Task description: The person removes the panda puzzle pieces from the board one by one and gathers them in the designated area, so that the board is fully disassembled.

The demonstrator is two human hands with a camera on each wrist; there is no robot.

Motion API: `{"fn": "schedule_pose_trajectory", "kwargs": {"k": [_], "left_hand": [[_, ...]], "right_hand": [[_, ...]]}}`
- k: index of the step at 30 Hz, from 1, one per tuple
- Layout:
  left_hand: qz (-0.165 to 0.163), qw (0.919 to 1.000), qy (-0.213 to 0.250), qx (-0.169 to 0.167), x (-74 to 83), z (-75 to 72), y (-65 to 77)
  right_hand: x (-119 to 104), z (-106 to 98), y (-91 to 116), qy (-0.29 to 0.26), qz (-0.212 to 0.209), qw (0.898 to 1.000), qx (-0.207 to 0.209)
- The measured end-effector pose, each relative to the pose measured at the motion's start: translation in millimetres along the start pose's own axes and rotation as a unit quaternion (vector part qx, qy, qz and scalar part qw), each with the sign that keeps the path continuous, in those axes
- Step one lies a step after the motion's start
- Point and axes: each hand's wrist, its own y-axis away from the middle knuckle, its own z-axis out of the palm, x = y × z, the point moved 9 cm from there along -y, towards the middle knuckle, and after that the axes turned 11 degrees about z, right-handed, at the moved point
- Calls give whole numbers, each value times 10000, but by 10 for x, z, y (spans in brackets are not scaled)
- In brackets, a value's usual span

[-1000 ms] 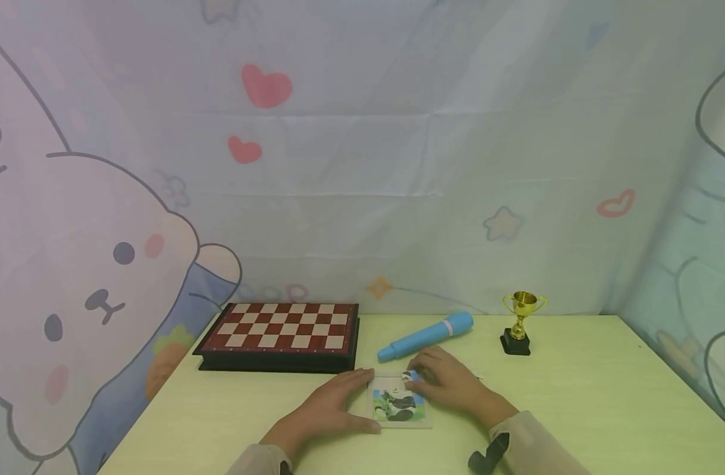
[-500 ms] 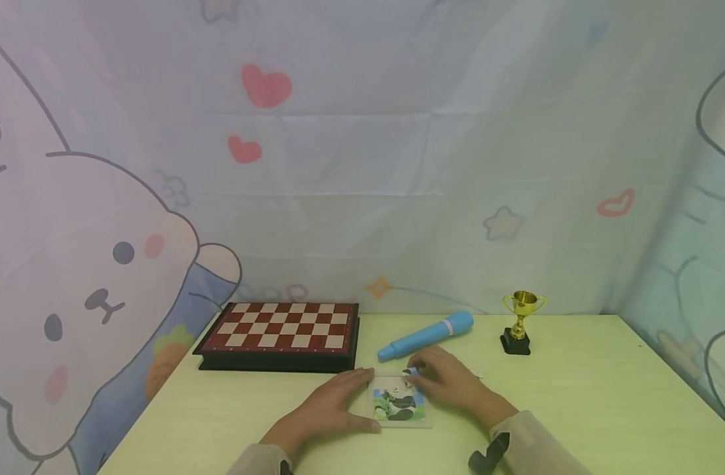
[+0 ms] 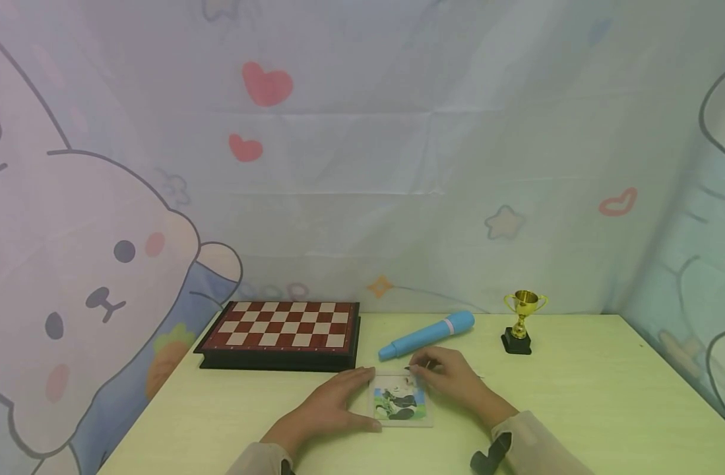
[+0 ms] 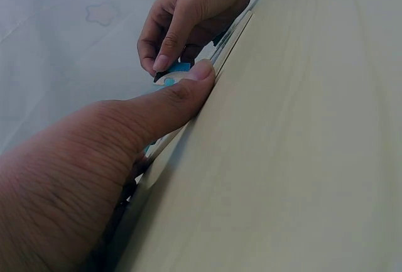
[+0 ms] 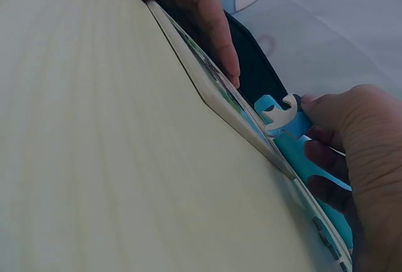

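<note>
A small square jigsaw puzzle (image 3: 399, 404) with a panda picture lies in a pale tray (image 3: 400, 424) on the table. My left hand (image 3: 332, 409) holds the tray's left side, thumb at the near edge and forefinger by the far corner. In the left wrist view that thumb (image 4: 182, 90) rests along the tray's edge. Over the far right corner, my right hand (image 3: 448, 376) pinches a puzzle piece (image 5: 279, 116) between thumb and fingertips. The piece is blue and white with a dark part and stands tilted above the tray in the right wrist view.
A chessboard box (image 3: 279, 333) stands at the back left. Behind the puzzle lies a blue toy microphone (image 3: 424, 336). A gold trophy cup (image 3: 521, 316) on a black base stands back right. A printed cloth (image 3: 362, 165) hangs behind the table.
The piece in my right hand has turned from showing its printed face to nearly edge-on, and has lifted a little from the corner. My left hand stays on the tray.
</note>
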Motion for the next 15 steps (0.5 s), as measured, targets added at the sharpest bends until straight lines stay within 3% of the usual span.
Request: {"fn": "schedule_pose_trajectory", "kwargs": {"k": [8, 15], "left_hand": [[-9, 10000, 19, -7, 28, -14, 10], [42, 10000, -58, 9, 24, -19, 6]], "right_hand": [[106, -90, 3, -88, 572, 9982, 145], [291, -403, 115, -10, 1007, 9940, 422]]}}
